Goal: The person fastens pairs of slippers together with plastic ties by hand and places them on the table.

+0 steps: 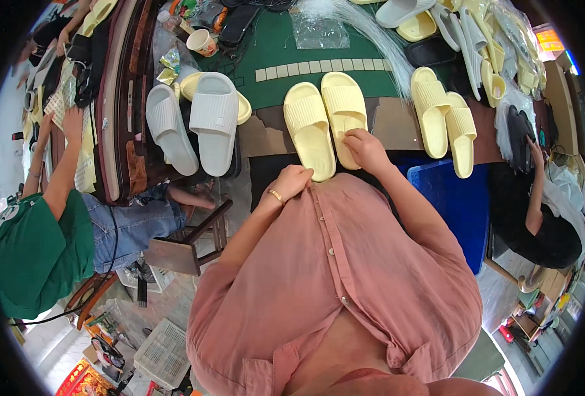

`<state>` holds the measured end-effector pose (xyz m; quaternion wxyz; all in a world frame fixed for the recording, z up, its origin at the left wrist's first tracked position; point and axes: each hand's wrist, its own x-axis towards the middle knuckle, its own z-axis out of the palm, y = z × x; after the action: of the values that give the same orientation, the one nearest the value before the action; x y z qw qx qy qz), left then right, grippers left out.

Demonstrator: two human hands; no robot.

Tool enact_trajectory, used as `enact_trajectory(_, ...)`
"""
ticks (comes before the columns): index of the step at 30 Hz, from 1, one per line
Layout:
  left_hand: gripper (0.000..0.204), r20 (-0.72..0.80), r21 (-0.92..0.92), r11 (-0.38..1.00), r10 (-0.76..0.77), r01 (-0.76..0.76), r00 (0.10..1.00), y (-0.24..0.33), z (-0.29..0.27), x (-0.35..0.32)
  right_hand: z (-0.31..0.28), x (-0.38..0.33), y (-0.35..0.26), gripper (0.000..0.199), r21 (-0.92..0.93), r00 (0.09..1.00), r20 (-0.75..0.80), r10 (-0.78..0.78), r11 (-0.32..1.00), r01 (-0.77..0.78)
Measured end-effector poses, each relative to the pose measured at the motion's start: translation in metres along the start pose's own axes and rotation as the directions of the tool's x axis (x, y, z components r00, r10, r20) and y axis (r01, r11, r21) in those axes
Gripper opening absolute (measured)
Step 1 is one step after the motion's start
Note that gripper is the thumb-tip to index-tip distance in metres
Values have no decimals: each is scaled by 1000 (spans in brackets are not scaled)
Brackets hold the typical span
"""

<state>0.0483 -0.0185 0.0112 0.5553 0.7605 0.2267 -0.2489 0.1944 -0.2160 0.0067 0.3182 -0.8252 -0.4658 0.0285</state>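
Observation:
A pair of pale yellow slide sandals lies side by side at the table's near edge, toes pointing away from me. My left hand point(291, 182) is closed at the heel of the left yellow slide point(309, 125), its fingertips gripping the rim. Over the footbed of the right yellow slide point(344, 99), the fingers of my right hand point(367, 149) are pinched together. Whatever lies between those fingertips is too small to make out.
Grey slides point(214, 119) rest to the left, with a yellow one partly under them. Another yellow pair point(431, 109) sits to the right. Farther back are a paper cup point(202, 43) and white strands point(365, 30). A blue bin point(454, 204) stands below right. People work at both sides.

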Motion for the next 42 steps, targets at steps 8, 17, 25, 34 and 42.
enact_trajectory(8, 39, -241, -206, 971, 68, -120, 968, -1, 11, 46, -3, 22, 1, 17, -144, 981, -188, -38, 989, 11)
enact_trajectory(17, 41, -417, -213, 974, -21, -76, 909, -8, 12, 72, -14, 5, -13, 30, 21, 984, -174, 24, 1000, -21)
enact_trajectory(25, 32, -372, -321, 943, -39, -89, 928, 6, 11, 66, -3, 1, -7, 33, -1, 985, -127, 119, 993, -120)
enact_trajectory(34, 30, -258, -522, 853, -151, -6, 954, 16, 8, 51, -9, -3, -11, 36, 3, 967, -168, 192, 981, -195)
enact_trajectory(42, 30, -319, -314, 949, -102, -4, 942, 19, -2, 39, 2, -10, 1, 30, -84, 980, -144, 137, 985, -150)
